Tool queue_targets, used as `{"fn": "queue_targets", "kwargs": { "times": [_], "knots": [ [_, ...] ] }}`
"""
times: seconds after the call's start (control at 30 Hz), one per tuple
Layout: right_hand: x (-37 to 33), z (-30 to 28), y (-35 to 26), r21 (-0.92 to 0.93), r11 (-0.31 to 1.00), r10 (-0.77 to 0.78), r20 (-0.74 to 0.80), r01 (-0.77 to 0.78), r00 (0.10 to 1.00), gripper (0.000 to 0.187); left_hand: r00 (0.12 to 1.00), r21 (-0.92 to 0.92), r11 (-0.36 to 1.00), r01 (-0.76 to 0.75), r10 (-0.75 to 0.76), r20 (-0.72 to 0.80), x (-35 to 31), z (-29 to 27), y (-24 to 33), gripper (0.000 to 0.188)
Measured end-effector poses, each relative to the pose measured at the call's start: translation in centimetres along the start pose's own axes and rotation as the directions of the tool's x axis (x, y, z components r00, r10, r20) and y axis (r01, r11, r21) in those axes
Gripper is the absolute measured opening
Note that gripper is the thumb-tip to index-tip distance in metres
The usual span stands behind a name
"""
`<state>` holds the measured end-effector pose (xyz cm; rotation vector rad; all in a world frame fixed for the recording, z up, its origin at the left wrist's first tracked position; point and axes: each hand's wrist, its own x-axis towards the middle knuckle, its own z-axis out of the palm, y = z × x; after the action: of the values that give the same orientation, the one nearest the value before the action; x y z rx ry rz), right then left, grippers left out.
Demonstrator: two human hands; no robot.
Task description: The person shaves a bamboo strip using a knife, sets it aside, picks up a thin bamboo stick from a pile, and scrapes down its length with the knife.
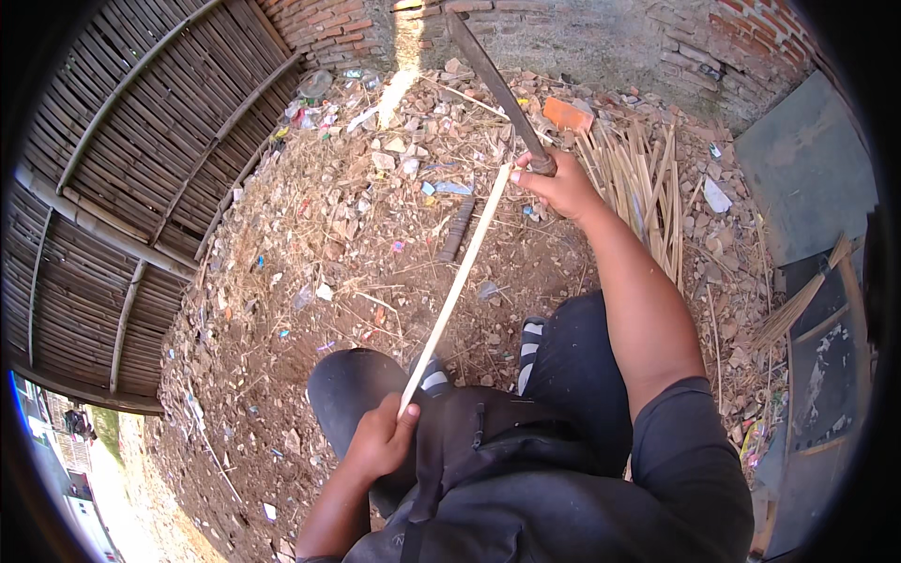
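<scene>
A long pale bamboo strip (460,279) slants across the middle of the view. Its lower end is gripped by my left hand (383,439), close to my knee. My right hand (566,190) is closed round the handle of a machete (496,86), whose dark blade points up and away to the left. The thumb of that hand lies at the strip's far end; whether it pinches the strip I cannot tell. Beneath the strip, a dark ridged rod (457,228) lies on the ground.
Several bamboo strips (648,192) lie in a pile right of my right forearm. An orange brick piece (568,114) sits beyond. Rubble and litter cover the dirt (272,347). A bamboo-slat wall (122,141) stands left, a brick wall (601,47) behind, grey panels (807,169) right.
</scene>
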<state>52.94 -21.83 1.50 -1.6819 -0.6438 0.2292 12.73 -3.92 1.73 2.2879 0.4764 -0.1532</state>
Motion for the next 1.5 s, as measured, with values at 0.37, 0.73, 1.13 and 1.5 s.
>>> {"fn": "queue_targets", "kwargs": {
  "times": [0.37,0.73,1.13,1.5],
  "knots": [
    [0.4,-1.3,1.3,-0.013,0.998,0.057,0.026,-0.057,0.998,0.019,0.997,0.048,0.997,0.057,-0.059,0.041,0.0,-0.2,0.5,0.036],
    [0.5,-2.7,1.9,-0.438,0.898,-0.160,-0.244,0.038,0.957,0.022,0.998,0.049,0.999,0.008,-0.011,0.057,0.2,-0.2,0.5,0.034],
    [0.7,-4.2,1.8,-0.496,0.845,0.042,-0.312,-0.201,0.949,0.046,1.000,-0.056,0.998,0.005,-0.004,0.031,0.1,-0.3,-0.5,0.034],
    [-1.2,0.5,-3.5,-0.673,0.709,0.049,0.346,0.211,0.937,0.034,0.993,0.007,0.998,0.061,-0.060,-0.104,-0.3,1.2,0.0,0.032]
  ]
}}
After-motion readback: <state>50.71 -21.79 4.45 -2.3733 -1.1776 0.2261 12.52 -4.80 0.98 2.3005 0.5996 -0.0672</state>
